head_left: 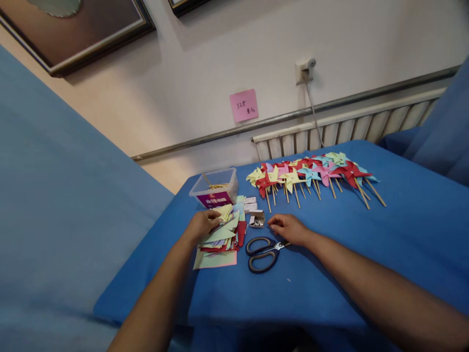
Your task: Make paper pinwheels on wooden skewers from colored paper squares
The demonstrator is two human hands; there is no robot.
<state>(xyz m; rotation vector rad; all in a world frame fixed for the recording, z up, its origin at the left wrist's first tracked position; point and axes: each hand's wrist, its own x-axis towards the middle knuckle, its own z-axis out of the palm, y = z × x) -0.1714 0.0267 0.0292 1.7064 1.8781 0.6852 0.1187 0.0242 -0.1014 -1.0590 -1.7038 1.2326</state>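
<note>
My left hand (204, 225) is over a stack of cut coloured paper (220, 237), its fingers closed on a folded yellow paper piece (224, 211) at the top. Right of the stack, a small open box (257, 220) holds shiny metal bits. My right hand (289, 229) rests beside that box, fingers curled together; anything between them is too small to make out. Just below it lie dark-handled scissors (264, 253), blades pointing towards the right wrist and partly beneath it.
A clear plastic tub (230, 186) with thin sticks (219, 186) stands behind the paper. Many finished paper pinwheels (311, 173) lie at the back right of the blue-covered table (330, 293). Small white boxes (250, 204) sit near the tub. A radiator (340, 129) runs along the wall.
</note>
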